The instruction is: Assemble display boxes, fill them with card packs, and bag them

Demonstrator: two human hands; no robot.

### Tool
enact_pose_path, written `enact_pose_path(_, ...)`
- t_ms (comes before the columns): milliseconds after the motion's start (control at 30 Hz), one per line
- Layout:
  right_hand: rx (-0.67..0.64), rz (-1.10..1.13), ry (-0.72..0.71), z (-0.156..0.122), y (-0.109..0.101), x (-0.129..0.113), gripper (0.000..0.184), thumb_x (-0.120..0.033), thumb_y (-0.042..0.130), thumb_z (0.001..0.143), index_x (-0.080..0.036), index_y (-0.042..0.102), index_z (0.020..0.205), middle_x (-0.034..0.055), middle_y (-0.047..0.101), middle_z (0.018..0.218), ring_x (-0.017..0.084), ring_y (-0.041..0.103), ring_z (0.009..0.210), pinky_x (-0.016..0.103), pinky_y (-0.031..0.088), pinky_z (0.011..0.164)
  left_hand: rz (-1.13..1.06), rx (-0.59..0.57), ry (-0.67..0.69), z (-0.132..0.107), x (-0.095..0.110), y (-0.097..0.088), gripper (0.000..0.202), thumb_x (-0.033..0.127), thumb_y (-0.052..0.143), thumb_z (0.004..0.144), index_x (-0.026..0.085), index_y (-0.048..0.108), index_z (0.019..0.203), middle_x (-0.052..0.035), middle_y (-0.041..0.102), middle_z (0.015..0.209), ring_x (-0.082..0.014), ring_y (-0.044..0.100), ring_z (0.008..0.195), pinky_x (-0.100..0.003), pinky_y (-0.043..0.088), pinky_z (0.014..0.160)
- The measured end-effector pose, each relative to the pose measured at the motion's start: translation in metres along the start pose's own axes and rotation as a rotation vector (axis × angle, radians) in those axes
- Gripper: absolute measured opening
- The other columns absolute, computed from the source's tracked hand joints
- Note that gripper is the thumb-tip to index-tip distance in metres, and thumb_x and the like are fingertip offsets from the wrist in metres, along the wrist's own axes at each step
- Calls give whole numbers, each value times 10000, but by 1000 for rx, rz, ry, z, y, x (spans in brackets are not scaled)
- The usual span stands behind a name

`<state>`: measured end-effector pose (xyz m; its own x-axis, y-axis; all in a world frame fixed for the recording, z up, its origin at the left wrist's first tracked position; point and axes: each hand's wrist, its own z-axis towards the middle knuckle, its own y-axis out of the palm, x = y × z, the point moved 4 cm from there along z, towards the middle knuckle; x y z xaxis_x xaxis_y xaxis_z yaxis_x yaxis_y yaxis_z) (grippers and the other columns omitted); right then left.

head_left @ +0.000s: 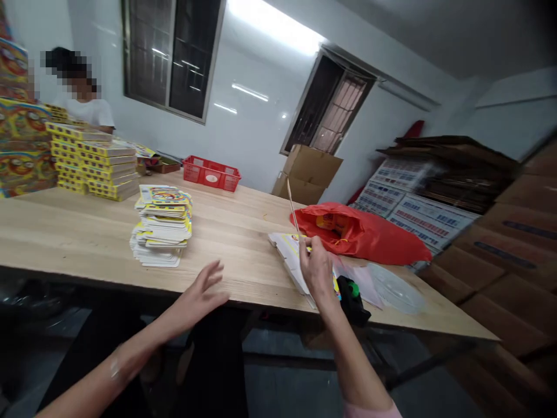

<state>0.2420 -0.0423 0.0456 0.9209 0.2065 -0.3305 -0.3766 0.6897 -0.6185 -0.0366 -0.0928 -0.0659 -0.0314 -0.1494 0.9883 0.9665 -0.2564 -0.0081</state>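
My right hand [317, 268] pinches the lower end of a thin wooden stick [292, 204] that points up and away, above a flat white and yellow card piece [290, 251] lying on the wooden table [87, 238]. My left hand [203, 291] hovers open over the table's front edge, fingers spread, holding nothing. A stack of printed card pieces [162, 225] stands left of it. A red plastic bag [363, 233] lies just beyond my right hand.
Taller piles of yellow printed boxes [93, 161] stand at the far left, with a person in a white shirt [89, 110] behind them. A red basket [211, 173] sits at the back edge. Clear plastic lids [394, 287] and a black tool [352, 297] lie at the front right. Cardboard cartons [513, 244] stand right.
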Motion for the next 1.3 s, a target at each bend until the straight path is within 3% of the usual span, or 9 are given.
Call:
enact_pose_path(100,-114,355,-167,-57,-16,-73,191,-339,445,958,-212,567,884,91,716,921,184,653,715,278,476,630,-115,58,138,28,47,30,1133,569,753,743,302,33,1576,-157,25,1670,-371,166,1515,-559,261,1184)
enact_pose_path(200,-213,648,-137,-97,-32,-111,159,-304,497,958,-226,543,826,25,705,806,134,643,639,218,486,560,-95,66,218,27,65,47,1226,563,798,705,258,0,1583,-169,63,1663,-382,125,1520,-558,228,1207)
enact_pose_path(367,-268,877,-15,-117,-44,-107,138,-297,595,896,-221,567,785,-5,684,745,121,642,629,201,508,565,107,190,205,-22,45,24,986,446,704,835,291,78,1580,-127,110,1662,-346,137,1524,-559,317,1170)
enact_pose_path(500,-330,974,75,-130,-49,-99,156,-284,637,880,-223,567,755,-4,712,762,123,667,646,188,509,544,265,320,225,-73,36,-5,920,331,687,840,297,135,1575,-103,148,1653,-318,139,1526,-557,241,1207)
enact_pose_path(667,-450,1005,-221,-157,-53,-133,100,-177,622,895,-231,617,811,-3,755,898,108,709,771,175,544,677,186,322,227,-121,39,8,1132,471,788,756,360,20,1580,-46,27,1681,-325,43,1539,-511,198,1233)
enact_pose_path(833,-560,1047,-132,-180,-18,-146,97,-232,568,924,-223,613,838,32,758,909,134,717,763,205,560,651,143,518,100,-124,11,10,1083,452,746,788,322,13,1574,-103,23,1675,-352,64,1533,-502,412,1121)
enact_pose_path(967,-545,950,-31,-180,20,-128,135,-323,560,903,-219,614,835,45,743,866,168,696,753,258,553,664,365,650,129,-129,-14,-17,895,230,625,823,259,130,1567,-124,134,1655,-309,146,1525,-494,358,1164)
enact_pose_path(1167,-540,785,272,-185,68,-97,252,-464,604,800,-217,561,825,-4,648,684,158,557,532,283,472,517,583,591,46,-150,-26,-38,764,54,460,761,192,370,1507,-102,448,1529,-240,400,1430,-449,272,1230)
enact_pose_path(1300,-715,963,395,-227,82,-99,491,-431,725,689,-201,571,1095,59,721,974,220,684,825,342,571,737,704,531,128,-159,-19,-29,702,79,436,825,201,388,1515,-62,436,1549,-226,403,1432,-402,290,1230)
